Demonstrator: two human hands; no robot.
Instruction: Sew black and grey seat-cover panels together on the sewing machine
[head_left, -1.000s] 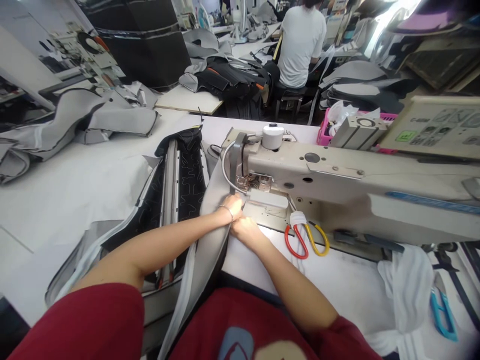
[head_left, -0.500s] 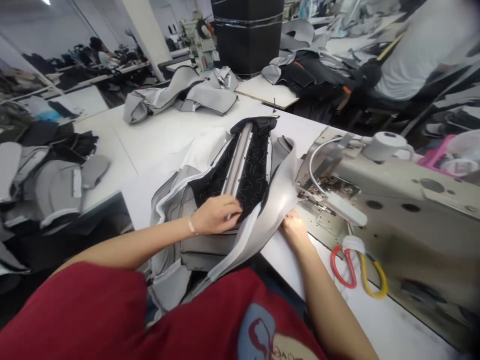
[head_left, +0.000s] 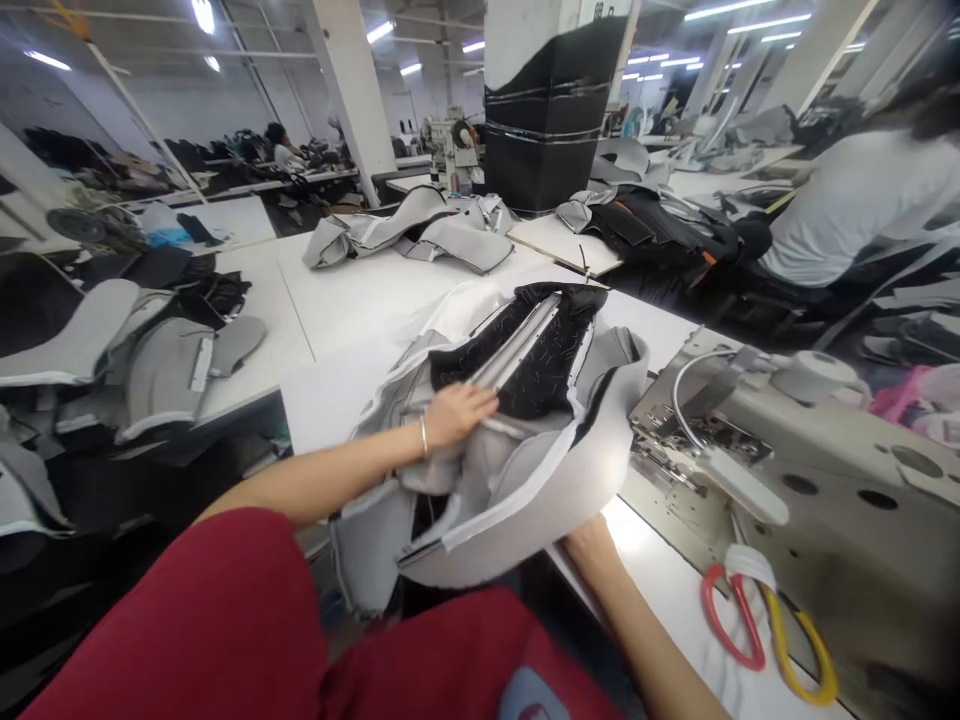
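Observation:
A grey and black sewn fabric cover (head_left: 540,510), probably a seat cover, lies bunched in front of me with white edging. Its black inner side shows line stitching and a pale strip down the middle. My left hand (head_left: 461,412) rests on the cover's near left part, fingers stretched out over the fabric and somewhat blurred. Beneath the raised grey panel at the right is my right hand (head_left: 589,540); its fingers are hidden by the cloth. A sewing machine (head_left: 817,450) stands right beside the cover, its needle area close to the panel's edge.
Scissors (head_left: 799,645) with red and yellow handles lie at the front right. Grey cover pieces (head_left: 420,230) sit at the table's far side, more (head_left: 169,370) at the left. A black-wrapped pillar (head_left: 551,130) stands behind. A person in white (head_left: 847,200) sits at the right.
My view has tilted up. The cover's near part has been lifted and folded up into a bulge. My left hand's fingers were curled before and now stretch out; my right hand has gone under the panel.

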